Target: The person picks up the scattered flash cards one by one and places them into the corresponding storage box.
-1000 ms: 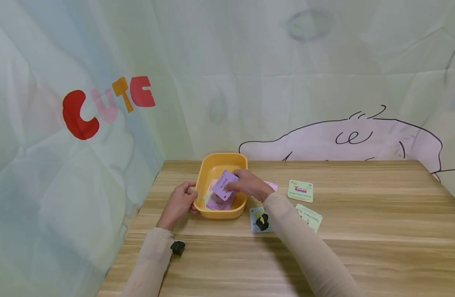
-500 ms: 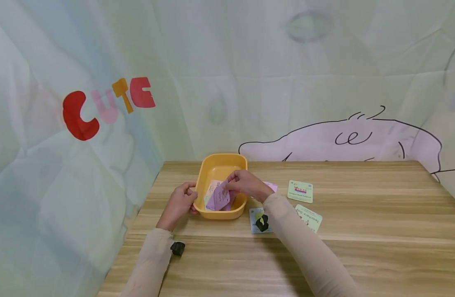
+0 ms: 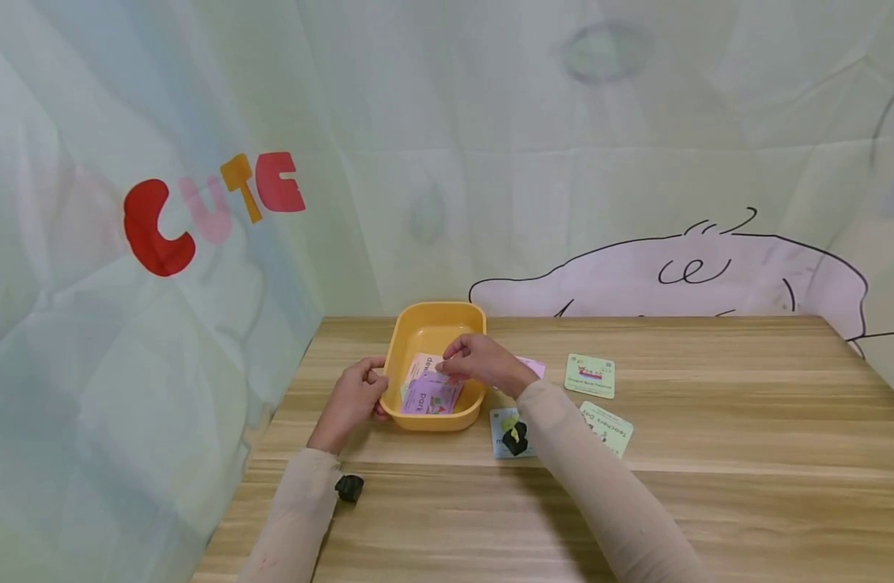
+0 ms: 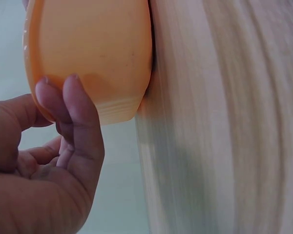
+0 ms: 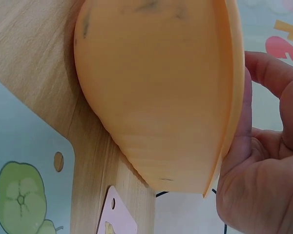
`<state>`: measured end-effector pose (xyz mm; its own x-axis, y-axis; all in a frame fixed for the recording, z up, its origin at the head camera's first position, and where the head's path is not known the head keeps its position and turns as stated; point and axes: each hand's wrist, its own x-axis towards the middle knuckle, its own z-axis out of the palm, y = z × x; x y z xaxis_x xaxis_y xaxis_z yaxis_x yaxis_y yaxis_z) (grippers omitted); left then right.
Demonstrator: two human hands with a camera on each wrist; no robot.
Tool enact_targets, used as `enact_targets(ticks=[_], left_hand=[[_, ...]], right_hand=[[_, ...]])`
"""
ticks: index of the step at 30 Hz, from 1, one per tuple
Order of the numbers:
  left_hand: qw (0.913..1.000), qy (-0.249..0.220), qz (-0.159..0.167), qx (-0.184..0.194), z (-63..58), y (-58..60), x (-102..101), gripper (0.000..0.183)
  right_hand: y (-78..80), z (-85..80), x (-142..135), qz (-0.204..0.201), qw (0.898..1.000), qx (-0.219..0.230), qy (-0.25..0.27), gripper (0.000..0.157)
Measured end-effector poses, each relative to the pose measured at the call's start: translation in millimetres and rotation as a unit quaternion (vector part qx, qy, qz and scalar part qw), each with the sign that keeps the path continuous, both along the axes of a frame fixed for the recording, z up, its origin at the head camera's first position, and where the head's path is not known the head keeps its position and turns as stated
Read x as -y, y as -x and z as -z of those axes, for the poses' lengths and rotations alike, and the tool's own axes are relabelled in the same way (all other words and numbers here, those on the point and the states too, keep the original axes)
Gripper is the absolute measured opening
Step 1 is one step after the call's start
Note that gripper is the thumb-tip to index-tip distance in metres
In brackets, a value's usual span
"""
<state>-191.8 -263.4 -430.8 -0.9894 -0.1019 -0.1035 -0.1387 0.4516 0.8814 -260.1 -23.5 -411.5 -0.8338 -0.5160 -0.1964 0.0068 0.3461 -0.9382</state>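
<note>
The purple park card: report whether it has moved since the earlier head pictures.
Yes: judged against the table's back edge, the purple park card is lower in the head view, now inside the yellow tray.

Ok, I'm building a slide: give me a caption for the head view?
Left hand holding a yellow tray, right hand over the word cards inside, other cards on the wooden table.
</note>
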Motion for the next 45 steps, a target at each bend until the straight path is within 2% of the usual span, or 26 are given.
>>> enact_targets(ticks=[6,13,19,28,34,39,45], left_hand=[[1.0000,-0.002,-0.001,-0.002,-0.7,0.3,-1.7,0.042],[1.0000,-0.006,-0.002,0.002,0.1,1.1,-4.9,0.042],[0.9999,-0.006,-0.005,0.010,1.3,1.0,-5.9,0.041],[0.9999,-0.010,0.000,0.003,1.8,1.7,-3.7,0.042],[1.0000,-0.001,0.000,-0.004,0.2,1.3,-1.8,0.042],[1.0000,0.006,-0.003,0.003,-1.3,0.0,-1.5,0.042],[0.9999,0.007,-0.006,0.005,-0.7,-0.1,-0.5,0.041]], right_hand=[[-1.3,-0.7,-1.5,-0.001,1.000,-0.009,0.006,0.027],[-1.1,3.4,-4.9,-0.006,0.999,-0.012,0.042,0.026],[-5.8,-0.8,-13.8,-0.010,0.998,-0.010,0.067,0.023],[-13.1,-16.9,-40.8,-0.041,0.998,-0.038,0.033,0.034],[-17.3,-23.6,-63.5,-0.046,0.998,-0.048,0.022,0.040],[-19.0,-25.0,-80.2,-0.048,0.997,-0.066,0.013,0.045],[-26.4,-27.1,-96.4,-0.052,0.994,-0.092,-0.003,0.038]])
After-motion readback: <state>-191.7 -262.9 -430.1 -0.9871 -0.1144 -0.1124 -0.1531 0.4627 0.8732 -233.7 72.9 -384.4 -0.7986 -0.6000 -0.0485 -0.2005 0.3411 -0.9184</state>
